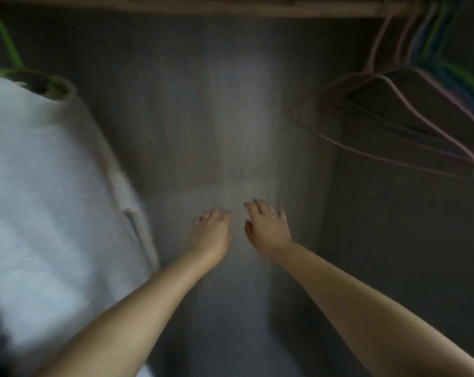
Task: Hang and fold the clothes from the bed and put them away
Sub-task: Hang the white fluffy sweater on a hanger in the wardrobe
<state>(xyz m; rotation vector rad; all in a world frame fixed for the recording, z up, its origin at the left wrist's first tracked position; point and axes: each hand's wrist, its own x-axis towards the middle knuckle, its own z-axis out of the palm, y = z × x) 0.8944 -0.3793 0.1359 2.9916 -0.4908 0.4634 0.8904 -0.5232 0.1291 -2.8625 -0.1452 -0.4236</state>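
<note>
The view is blurred and looks into a dark wardrobe. A white garment hangs at the left on a green hanger. Both my arms reach forward into the middle of the wardrobe. My left hand holds nothing, its fingers loosely bent. My right hand is beside it, fingers spread and relaxed, also holding nothing. Neither hand touches the garment.
A wooden rail runs across the top. Several bare hangers, pink, blue and green, hang bunched at the right end of it. The wardrobe's grey back wall lies ahead, its side wall to the right.
</note>
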